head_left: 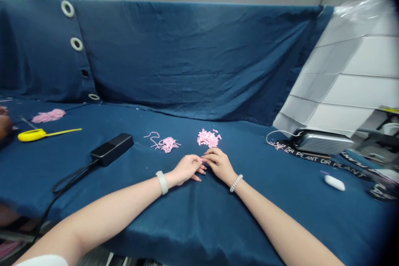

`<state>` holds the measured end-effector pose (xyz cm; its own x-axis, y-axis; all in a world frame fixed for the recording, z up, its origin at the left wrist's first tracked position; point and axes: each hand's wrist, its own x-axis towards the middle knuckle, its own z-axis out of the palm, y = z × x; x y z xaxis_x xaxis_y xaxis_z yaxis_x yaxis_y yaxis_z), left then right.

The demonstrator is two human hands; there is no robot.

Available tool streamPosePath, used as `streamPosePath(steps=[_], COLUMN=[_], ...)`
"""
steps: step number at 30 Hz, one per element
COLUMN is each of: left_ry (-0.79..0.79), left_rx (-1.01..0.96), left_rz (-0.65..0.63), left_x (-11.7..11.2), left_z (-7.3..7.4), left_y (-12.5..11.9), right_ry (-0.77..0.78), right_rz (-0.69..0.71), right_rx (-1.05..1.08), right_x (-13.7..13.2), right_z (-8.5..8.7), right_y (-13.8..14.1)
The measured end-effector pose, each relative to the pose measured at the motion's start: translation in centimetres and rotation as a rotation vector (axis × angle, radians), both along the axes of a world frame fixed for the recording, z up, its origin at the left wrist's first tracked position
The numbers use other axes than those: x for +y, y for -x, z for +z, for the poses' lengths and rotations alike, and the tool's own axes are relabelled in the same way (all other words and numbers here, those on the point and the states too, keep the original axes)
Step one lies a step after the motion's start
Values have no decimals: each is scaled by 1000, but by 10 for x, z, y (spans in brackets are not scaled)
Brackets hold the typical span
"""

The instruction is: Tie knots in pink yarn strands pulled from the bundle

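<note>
The left hand [185, 169], with a white band [162, 182] at the wrist, and the right hand [220, 164], with a white beaded bracelet [236, 183], lie close together near the middle of the desk [249, 220], which is covered in navy-blue cloth. Their fingers [199, 167] are lightly curled, with the tips of both hands meeting. No held item is visible, and whether they grip anything small cannot be determined.

Just beyond the hands, toward the far edge, sits a heap of short pale-pink yarn pieces [208, 138]. A loose tangle of pink yarn strands [165, 144] lies just left of the heap. A larger pink yarn bundle [48, 115] lies near the far left corner, near a yellow tape measure [33, 134].

A black rectangular power adapter [112, 149] with a black cable [67, 185] rests left of the hands. Toward the right edge are a silver ribbed device [322, 142], a black "DR PLANT" lanyard [324, 164] and a white oval object [334, 183]. Another person's blurred hand [4, 125] enters at the left edge.
</note>
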<state>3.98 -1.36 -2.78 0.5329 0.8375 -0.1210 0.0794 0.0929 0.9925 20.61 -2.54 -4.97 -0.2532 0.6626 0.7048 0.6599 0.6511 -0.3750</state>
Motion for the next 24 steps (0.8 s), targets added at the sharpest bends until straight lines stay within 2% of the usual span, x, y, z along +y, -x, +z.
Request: streamPosePath(steps=[3,7,9,11,14,16,18,19,21,23,24], left_ry=[2,67,50,-137,-529,-610,-623,-605,-550,-507,-493], left_rx=[5,-73,-82,26,275,340,423,465,541,586,594], left_rz=[9,40,61,85,187,316,511,598,728,796,812], left_x=[3,2,3,10,40,69,95,106,120,127,128], left_z=[-3,-7,-5,2,23,37,42,40,28,13,7], left_y=[1,2,2,7,31,59,91,105,127,137,138], right_ry=[19,-5,-16,7,20,-39,-71,-56,28,119,144], right_rz=[-47,-296,-392,-434,-484,-579,-627,-578,-354,-140,-82], right_rx=[43,36,43,28,-64,-199,-255,-289,-386,-452,-466], right_x=[5,37,58,74,82,81,81,81,84,85,85], right_z=[10,41,51,53,53,63,81,89,99,95,87], right_y=[-1,-13,-20,-25,-27,-24,-15,-8,13,38,49])
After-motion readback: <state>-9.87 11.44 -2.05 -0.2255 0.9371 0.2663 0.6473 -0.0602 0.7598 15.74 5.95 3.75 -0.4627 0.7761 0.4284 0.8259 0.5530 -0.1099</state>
